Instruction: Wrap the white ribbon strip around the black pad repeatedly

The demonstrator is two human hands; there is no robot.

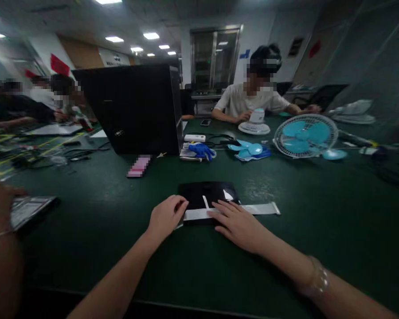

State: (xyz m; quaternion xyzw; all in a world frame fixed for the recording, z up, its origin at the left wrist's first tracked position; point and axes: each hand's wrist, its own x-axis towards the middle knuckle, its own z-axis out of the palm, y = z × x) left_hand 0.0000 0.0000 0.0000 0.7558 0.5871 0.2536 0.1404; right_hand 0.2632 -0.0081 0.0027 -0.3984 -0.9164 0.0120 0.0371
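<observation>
A glossy black panel (199,189) lies on the green table in front of me. A flat white ribbon cable (261,209) runs across it and past its right edge, and a short white strip (205,202) stands off from the cable toward the far side. At the panel's left edge, by the cable's left end, my left hand (168,215) is curled with thumb and fingertips together; what lies between them is hidden. My right hand (236,223) rests palm down with fingers spread over the cable and the panel's right part.
Beyond stand a large black case (136,110), a phone (138,166), blue gloves (201,150), blue fan blades (248,148) and a fan grille (306,135). Across the table a person (252,95) handles a white fan base (257,116). At left, another person's hand (0,201) touches a flat device (33,208).
</observation>
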